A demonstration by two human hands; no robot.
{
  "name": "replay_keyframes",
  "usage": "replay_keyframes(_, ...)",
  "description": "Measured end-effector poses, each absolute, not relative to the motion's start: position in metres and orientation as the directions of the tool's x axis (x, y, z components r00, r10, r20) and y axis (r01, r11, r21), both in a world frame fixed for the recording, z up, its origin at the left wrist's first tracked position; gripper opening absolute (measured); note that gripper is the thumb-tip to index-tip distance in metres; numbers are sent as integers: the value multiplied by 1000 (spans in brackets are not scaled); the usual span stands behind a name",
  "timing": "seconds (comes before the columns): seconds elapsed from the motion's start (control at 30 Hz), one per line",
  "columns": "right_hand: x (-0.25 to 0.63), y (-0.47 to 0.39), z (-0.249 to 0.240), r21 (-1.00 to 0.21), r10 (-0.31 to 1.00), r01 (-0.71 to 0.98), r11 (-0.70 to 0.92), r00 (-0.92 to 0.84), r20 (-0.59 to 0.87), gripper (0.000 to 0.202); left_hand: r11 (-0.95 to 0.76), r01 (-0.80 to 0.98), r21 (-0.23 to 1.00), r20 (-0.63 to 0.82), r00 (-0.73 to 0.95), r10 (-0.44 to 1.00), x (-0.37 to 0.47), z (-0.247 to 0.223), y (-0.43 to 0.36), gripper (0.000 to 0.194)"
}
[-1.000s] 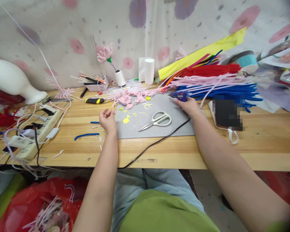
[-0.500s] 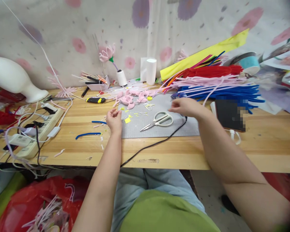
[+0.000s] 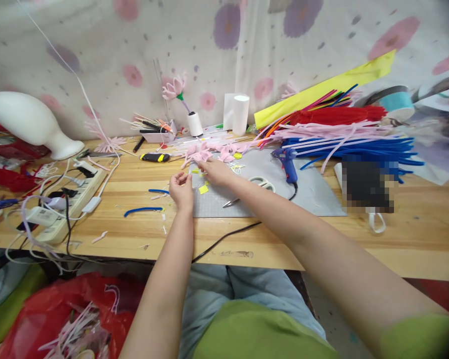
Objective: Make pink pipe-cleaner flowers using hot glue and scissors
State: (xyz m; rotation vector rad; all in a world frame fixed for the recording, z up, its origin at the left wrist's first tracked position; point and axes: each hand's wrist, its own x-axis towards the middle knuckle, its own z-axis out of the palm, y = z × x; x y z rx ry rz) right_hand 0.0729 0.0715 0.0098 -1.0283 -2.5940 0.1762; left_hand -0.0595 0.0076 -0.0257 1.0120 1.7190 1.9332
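Note:
My left hand (image 3: 181, 189) is at the left edge of the grey cutting mat (image 3: 314, 199), its fingers pinched together around something too small to make out. Across the mat reaches my right hand (image 3: 216, 172), its bent fingers closed at the near edge of the pink pipe-cleaner petals (image 3: 227, 150); what they grip is hidden. Under my right forearm lie the scissors (image 3: 264, 182), partly covered. A blue glue gun (image 3: 287, 164) rests on the mat to the right. Yellow scraps (image 3: 203, 189) lie near both hands.
Bundles of blue pipe cleaners (image 3: 362, 152) and red ones (image 3: 336, 115) lie at the back right. A power strip (image 3: 69, 204) with tangled cables is at the left. Behind the mat stands a pink flower (image 3: 175, 89) in a white spool (image 3: 195, 123). A black cord (image 3: 224, 239) crosses the front.
My right hand has moved left from beside the glue gun to the pink petals, uncovering the glue gun. My left hand stays pinched by the mat's left edge. The view has shifted slightly.

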Motion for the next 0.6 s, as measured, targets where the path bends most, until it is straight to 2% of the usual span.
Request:
replay_keyframes(0.1, 67, 76, 7, -144, 673, 661, 737, -696, 250, 31, -203, 187, 961, 275, -679, 681, -59, -26, 8, 25)
replay_keyframes(0.17, 66, 77, 6, -166, 677, 658, 734, -688, 262, 28, -211, 177, 961, 275, -678, 681, -59, -26, 8, 25)
replay_keyframes(0.23, 68, 75, 5, -283, 701, 641, 713, -646, 303, 27, -213, 174, 961, 274, -677, 683, -60, -26, 7, 25)
replay_keyframes(0.3, 75, 73, 6, -510, 762, 575, 640, -559, 326, 26, -207, 193, 959, 284, -667, 689, -60, -25, 6, 25)
replay_keyframes(0.37, 87, 69, 9, -783, 852, 425, 455, -464, 243, 26, -198, 231, 953, 302, -649, 698, -57, -24, 4, 25)
replay_keyframes(0.43, 104, 65, 13, -955, 900, 231, 187, -430, 72, 25, -201, 244, 949, 312, -628, 713, -48, -22, 3, 25)
replay_keyframes(0.5, 122, 60, 17, -996, 883, 85, -24, -466, -61, 26, -221, 193, 956, 293, -597, 747, -35, -20, 2, 25)
replay_keyframes(0.6, 146, 53, 19, -985, 830, -4, -174, -538, -145, 31, -200, 13, 980, 180, -499, 848, -13, -17, 1, 29)
